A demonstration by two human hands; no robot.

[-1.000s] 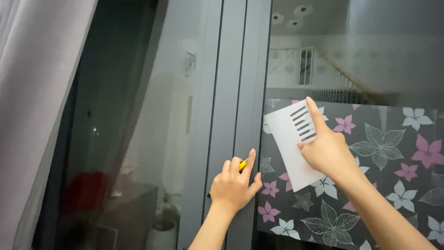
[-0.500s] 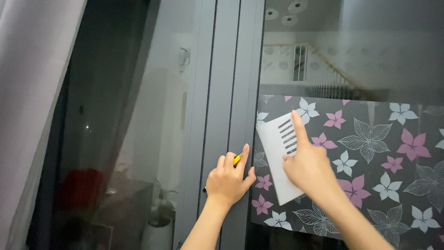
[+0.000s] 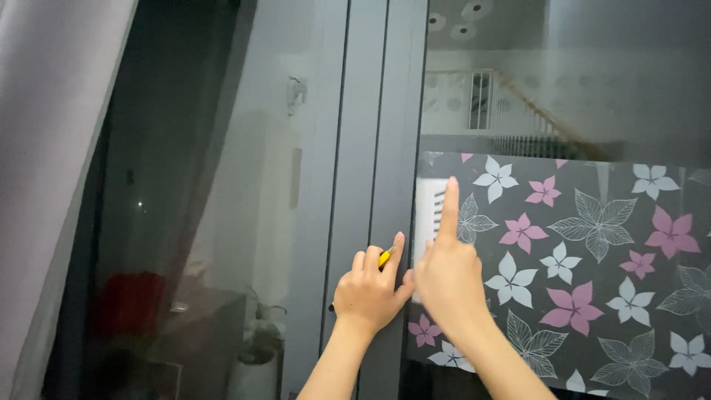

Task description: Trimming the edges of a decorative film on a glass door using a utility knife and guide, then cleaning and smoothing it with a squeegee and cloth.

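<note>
A dark window is seen close up, with a grey metal frame (image 3: 370, 148) running upright through the middle and a pale curtain (image 3: 44, 148) hanging at the far left. Room reflections are caught in both panes. The lower part of the right pane is covered by a dark film (image 3: 592, 281) printed with pink and white flowers; its top edge runs level across the glass, and its left edge is laid just beside the frame. Bare glass is left above the film.

The left hand (image 3: 370, 292) is curled against the frame, and a yellow-handled tool (image 3: 384, 257) is held in its closed grip, only a short yellow part being shown between the fingers; its tip cannot be made out. The right hand (image 3: 444, 278) is pressed flat to the film near its left edge, index finger stretched straight up. A white plastic scraper (image 3: 428, 211) is pinned under this hand against the film, its upper part showing beside the finger, close to the frame edge. The two hands are touching at the thumbs. Open film is left to the right of the hands.
</note>
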